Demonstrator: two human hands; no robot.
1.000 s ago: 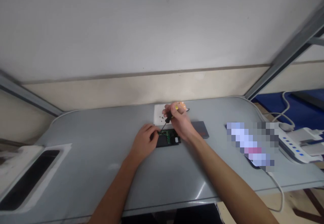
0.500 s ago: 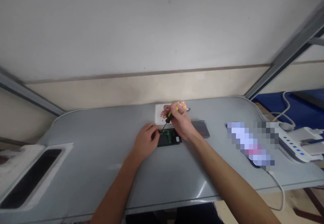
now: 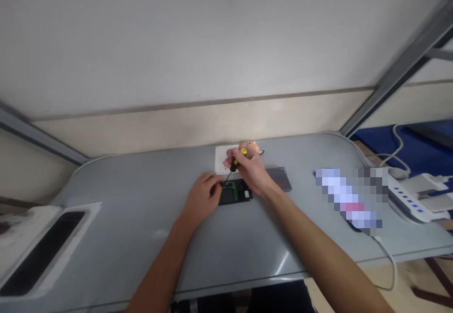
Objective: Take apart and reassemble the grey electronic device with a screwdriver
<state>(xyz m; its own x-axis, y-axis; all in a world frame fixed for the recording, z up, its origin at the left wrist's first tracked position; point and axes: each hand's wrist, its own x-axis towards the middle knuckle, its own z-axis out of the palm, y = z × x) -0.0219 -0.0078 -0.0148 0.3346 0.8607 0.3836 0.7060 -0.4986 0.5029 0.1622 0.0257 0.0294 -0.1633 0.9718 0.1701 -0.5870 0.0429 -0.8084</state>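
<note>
A dark opened phone [image 3: 231, 197] lies flat on the grey table, with a green circuit board showing inside it. My left hand [image 3: 204, 195] grips its left end, fingers curled over the upper left corner and hiding that part. In my right hand [image 3: 249, 167] is a small black-and-yellow screwdriver [image 3: 233, 164], held at a slant by the fingers. Its thin shaft runs down to the board's upper left area, close to my left fingertips. Whether the tip sits on a screw is too small to tell.
Behind my right hand lies a white sheet [image 3: 221, 160] with tiny dark specks, beside an orange item [image 3: 254, 147]. To the right are a dark flat panel [image 3: 281, 179], a blurred-out phone [image 3: 348, 200] and a charging station [image 3: 410, 200]. At far left rests a long black panel [image 3: 44, 254].
My right fingers have shifted around the screwdriver handle, and its yellow end now shows more. The shaft stays at the same part of the board. The whole view has moved slightly.
</note>
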